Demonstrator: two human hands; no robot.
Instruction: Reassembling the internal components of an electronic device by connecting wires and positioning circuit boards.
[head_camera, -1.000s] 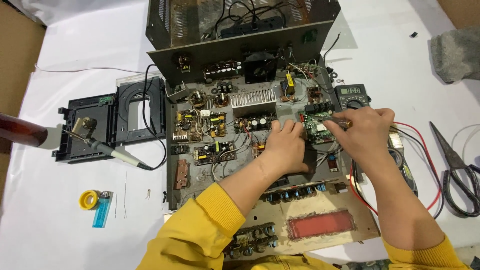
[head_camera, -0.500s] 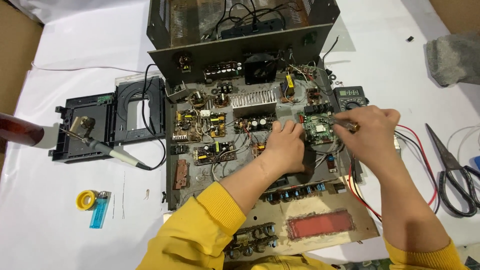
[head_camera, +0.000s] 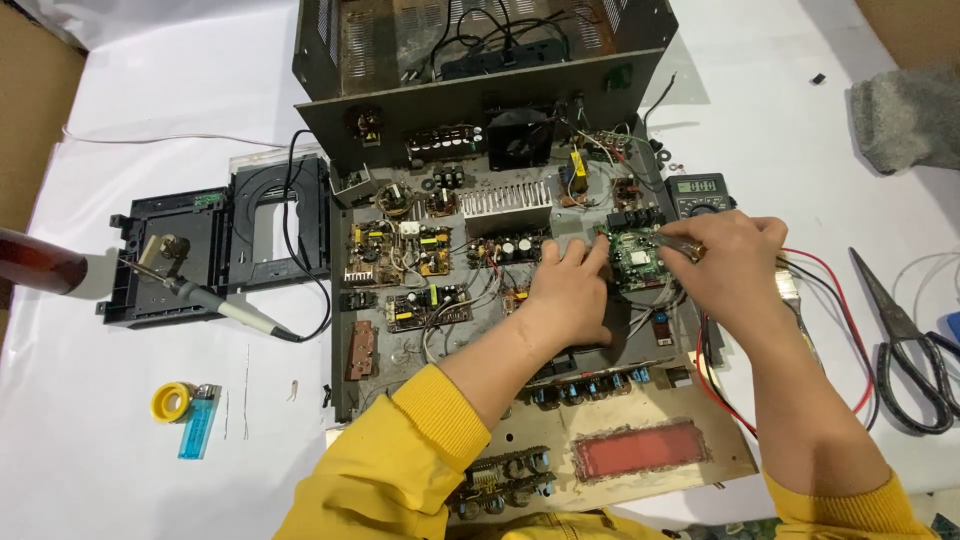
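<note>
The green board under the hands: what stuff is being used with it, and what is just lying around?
In use:
left hand steadying the green board
right hand holding a thin tool to it
open chassis underneath

Lying about:
scissors
soldering iron
blue lighter
yellow roll
multimeter
grey cloth

An electronics repair bench: soldering iron (head_camera: 215, 305), multimeter (head_camera: 700, 192), opened amplifier chassis (head_camera: 450, 300).

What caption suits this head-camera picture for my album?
Left hand and right hand work on a small green circuit board inside an opened amplifier chassis.
</note>
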